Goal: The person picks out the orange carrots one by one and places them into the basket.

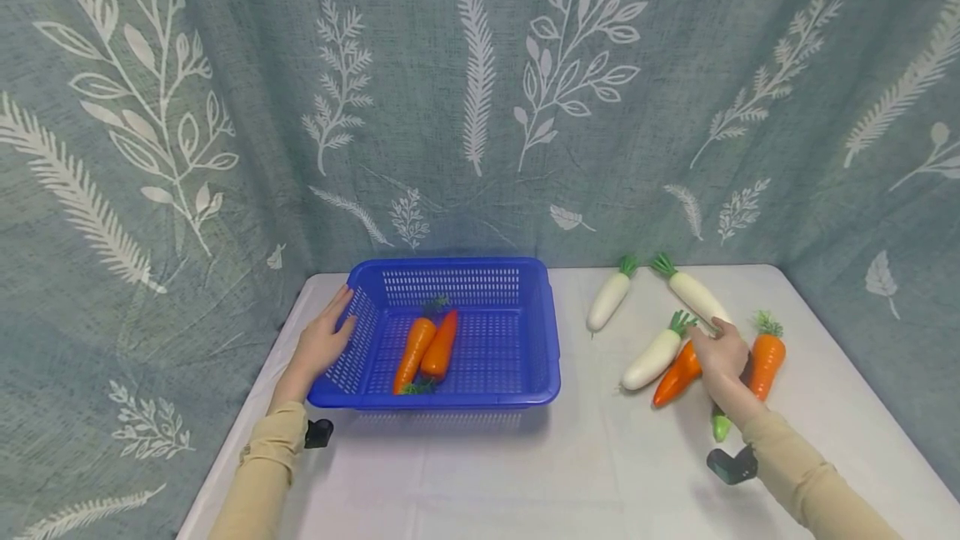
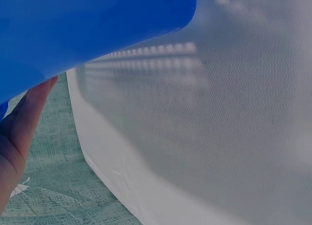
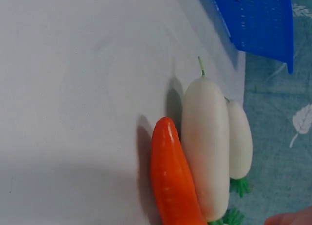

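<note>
My left hand (image 1: 324, 342) lies with straight fingers along the left side of a blue plastic basket (image 1: 546, 332). In the left wrist view its fingers (image 2: 30, 113) touch the underside of the rim. Inside the basket lie two carrots (image 1: 413, 355). At the right, my right hand (image 1: 723, 352) is over the upper end of an orange-red carrot (image 1: 678, 375), hiding its top. The carrot's tip shows in the right wrist view, beside a white radish (image 3: 205, 147); a spread digit (image 3: 292, 218) appears at the lower right corner, apart from the carrot.
Behind the right hand lie two more white radishes (image 1: 609, 300). A leafy-topped carrot (image 1: 767, 361) lies to its right. Below the wrist pokes out a vegetable's light green end (image 1: 721, 425). A patterned curtain (image 1: 450, 107) hangs behind the white table (image 1: 465, 482).
</note>
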A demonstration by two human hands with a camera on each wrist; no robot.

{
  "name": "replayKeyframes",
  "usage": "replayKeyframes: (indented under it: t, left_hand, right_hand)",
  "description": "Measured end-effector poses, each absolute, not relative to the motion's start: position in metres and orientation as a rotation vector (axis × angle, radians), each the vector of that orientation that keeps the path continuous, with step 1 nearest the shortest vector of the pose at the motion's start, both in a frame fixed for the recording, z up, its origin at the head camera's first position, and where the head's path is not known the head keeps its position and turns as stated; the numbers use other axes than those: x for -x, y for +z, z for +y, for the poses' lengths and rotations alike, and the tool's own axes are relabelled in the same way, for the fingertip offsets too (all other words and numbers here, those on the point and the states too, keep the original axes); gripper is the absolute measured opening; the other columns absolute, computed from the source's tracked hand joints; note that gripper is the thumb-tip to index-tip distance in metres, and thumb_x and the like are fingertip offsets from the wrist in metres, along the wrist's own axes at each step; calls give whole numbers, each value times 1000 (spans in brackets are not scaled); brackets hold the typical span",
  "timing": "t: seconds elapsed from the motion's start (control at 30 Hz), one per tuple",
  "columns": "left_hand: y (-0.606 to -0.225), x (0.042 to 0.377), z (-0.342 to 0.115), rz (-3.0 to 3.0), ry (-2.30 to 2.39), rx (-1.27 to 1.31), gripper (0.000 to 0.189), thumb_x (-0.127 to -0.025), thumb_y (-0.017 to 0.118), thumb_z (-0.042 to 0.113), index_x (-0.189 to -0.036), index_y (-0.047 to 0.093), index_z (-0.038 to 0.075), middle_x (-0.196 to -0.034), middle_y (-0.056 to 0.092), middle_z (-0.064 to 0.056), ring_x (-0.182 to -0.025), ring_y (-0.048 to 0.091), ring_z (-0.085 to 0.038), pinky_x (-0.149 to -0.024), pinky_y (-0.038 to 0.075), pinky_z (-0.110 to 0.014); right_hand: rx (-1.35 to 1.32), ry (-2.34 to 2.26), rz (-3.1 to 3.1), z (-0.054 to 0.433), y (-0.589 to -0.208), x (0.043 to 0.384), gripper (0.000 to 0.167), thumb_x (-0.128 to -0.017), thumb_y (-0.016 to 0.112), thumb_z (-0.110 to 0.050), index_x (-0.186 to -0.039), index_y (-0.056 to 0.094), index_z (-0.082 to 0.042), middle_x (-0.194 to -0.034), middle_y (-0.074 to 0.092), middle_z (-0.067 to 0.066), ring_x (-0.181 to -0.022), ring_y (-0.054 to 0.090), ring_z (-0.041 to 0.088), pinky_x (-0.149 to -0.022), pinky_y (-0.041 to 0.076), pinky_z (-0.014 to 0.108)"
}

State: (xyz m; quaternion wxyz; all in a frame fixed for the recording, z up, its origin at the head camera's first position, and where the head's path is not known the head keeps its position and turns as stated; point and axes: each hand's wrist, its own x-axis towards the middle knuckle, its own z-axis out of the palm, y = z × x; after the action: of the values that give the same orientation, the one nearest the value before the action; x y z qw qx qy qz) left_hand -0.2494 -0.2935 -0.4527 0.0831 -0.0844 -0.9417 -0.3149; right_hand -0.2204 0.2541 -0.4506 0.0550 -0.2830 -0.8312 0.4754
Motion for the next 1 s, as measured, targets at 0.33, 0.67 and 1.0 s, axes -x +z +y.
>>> replayKeyframes:
  t: [0.33, 0.67, 1.0]
  left_hand:
    - [-452, 249, -294, -2828, -946, 253, 51, -102, 43, 11, -148, 30, -8, -156, 23, -23, -138, 28, -47, -110, 25, -60]
    - [-450, 249, -293, -2833, -941, 252, 51, -102, 43, 10, -147, 31, -9, -156, 24, -24, -137, 29, -48, -110, 25, -60]
    - [-446, 249, -292, -2849, -941, 242, 51, -102, 43, 11, -148, 31, -8, -156, 24, -23, -136, 30, -49, -108, 27, -62]
  right_hand:
    - [876, 1336, -2554, 248, -467, 223, 59, -94, 43, -14, -147, 30, 9, -142, 32, 39, -127, 34, 48, -114, 21, 56]
    - [887, 1282, -2521, 242, -481, 229, 62, -91, 48, -7, -147, 28, 11, -140, 17, 44, -132, 17, 57, -113, 10, 60]
    - [880, 1207, -2597, 239, -483, 230, 62, -91, 50, -8, -142, 27, 17, -135, 15, 44, -126, 19, 57, -105, 28, 63]
